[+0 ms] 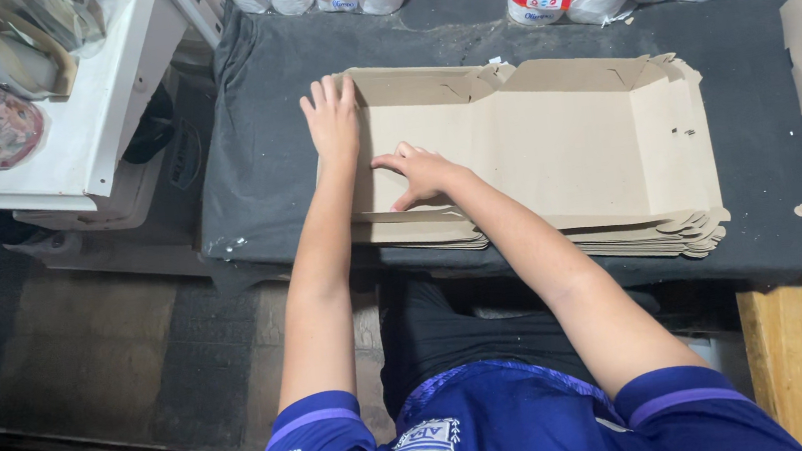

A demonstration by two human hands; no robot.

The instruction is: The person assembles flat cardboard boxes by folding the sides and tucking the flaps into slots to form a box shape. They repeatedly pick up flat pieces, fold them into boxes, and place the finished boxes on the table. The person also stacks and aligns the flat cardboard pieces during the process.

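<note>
Pressing flat with spread fingers, the left hand point(333, 117) lifts the cardboard sheet point(553, 143)'s end flap while the right hand point(422, 173) should pin the crease firmly.

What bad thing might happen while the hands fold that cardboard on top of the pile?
The stack of flat cardboard blanks hangs slightly past the front edge of the dark table, so pushing might slide some off. The left hand presses the end flap of the top cardboard sheet while the right hand holds the base; a thin edge may nick a finger.
</note>
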